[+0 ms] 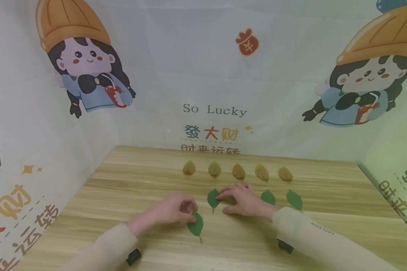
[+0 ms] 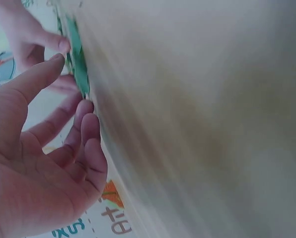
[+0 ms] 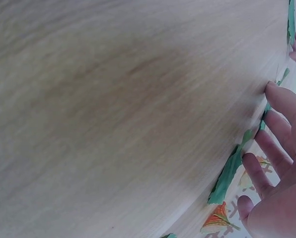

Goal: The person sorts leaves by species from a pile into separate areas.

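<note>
My left hand [image 1: 178,209] hovers low over the wooden table, thumb at the upper part of a green serrated leaf [image 1: 195,224] whose stem points toward me. In the left wrist view a gap shows between thumb and loosely bent fingers, with the green leaf [image 2: 78,57] beyond the thumb tip. My right hand [image 1: 245,200] has its fingers spread, fingertips at the right edge of another green leaf [image 1: 213,198]. The right wrist view shows its thumb tip close to the tabletop. Two more green leaves, the nearer one [image 1: 268,197] and the farther one [image 1: 294,199], lie right of that hand.
Several yellowish-brown leaves [image 1: 238,171] stretch in a row along the back of the table [image 1: 149,169]. A printed white cloth [image 1: 190,67] hangs behind and at both sides. Dark wrist devices show under the left sleeve [image 1: 117,241] and the right sleeve [image 1: 312,229].
</note>
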The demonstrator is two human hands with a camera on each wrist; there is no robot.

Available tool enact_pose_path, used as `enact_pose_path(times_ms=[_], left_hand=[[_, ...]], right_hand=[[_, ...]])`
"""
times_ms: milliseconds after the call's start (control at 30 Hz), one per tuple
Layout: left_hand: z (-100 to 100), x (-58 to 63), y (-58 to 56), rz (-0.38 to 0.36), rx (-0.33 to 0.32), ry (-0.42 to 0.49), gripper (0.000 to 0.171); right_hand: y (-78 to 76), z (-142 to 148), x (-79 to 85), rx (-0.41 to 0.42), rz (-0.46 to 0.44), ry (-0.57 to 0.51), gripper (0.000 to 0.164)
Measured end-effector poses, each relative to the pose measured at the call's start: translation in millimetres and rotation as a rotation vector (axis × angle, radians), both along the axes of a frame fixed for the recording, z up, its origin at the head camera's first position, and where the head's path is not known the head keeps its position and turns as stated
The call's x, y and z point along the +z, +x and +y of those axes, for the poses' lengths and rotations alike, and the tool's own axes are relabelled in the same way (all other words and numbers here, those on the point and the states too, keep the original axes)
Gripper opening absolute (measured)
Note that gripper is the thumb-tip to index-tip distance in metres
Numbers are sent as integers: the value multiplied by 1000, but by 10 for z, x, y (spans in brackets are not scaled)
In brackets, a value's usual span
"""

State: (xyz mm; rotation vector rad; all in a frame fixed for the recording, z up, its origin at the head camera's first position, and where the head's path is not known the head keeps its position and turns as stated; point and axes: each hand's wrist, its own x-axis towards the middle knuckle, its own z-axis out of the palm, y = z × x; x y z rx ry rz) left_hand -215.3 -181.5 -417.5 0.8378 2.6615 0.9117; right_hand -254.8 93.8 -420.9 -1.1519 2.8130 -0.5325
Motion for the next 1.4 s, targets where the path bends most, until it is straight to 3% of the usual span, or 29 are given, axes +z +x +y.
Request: enact_pose_path(times_ms=[200, 400, 567, 933, 1200, 1400], left_hand=[[48, -26, 133, 55, 41, -51, 38], [26, 0, 113, 52, 62, -38, 37], [-45, -16, -8, 37, 91, -22, 34], [-175, -25, -399, 11, 86, -13, 26], [-218, -7, -563, 42, 94, -37, 28], [-232, -18, -625, 37, 118, -42, 28]], right_hand=[[2, 3, -13, 5, -4, -2, 39], [9, 3, -25, 1, -11, -7, 39], [21, 1, -30, -2, -21, -6, 40], [6, -4, -12, -4, -28, -3, 39], [-17, -3, -1, -1, -15, 4, 39], [-17, -1, 11, 1, -22, -4, 39]])
